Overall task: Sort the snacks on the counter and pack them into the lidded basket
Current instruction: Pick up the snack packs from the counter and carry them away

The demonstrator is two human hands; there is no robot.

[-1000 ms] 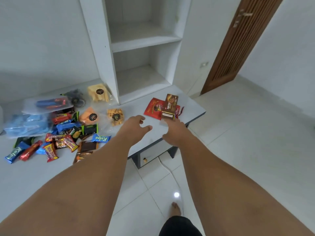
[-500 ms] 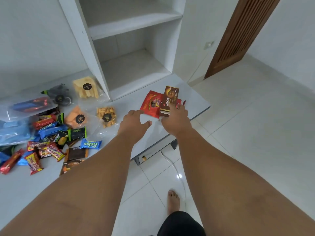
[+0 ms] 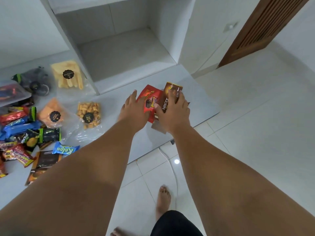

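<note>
The pale counter [image 3: 196,103] is seen across the left and middle of the view, and a white shelf recess [image 3: 122,53] is set on its far side. A slatted wooden door [image 3: 265,28] is seen at upper right. A heap of wrapped bars [image 3: 18,126] is spread over the counter's left part. Three clear bags are laid just beside it: one of yellow sticks [image 3: 68,77], one of orange chips [image 3: 51,113] and one of small yellow crackers [image 3: 88,113]. Near the counter's right end, well apart from the heap, a red pouch [image 3: 151,94] is laid flat, and a brown Nextar box [image 3: 175,86] is placed touching its right side. The box is grasped by the right hand [image 3: 173,114], with fingers curled over its top face and the thumb pressed at its left edge. The pouch's left edge is touched by the left hand [image 3: 134,109], whose fingers are spread and nearly straight, with nothing clasped. A blue Kalpa wrapper [image 3: 65,149] is laid at the heap's near side.
</note>
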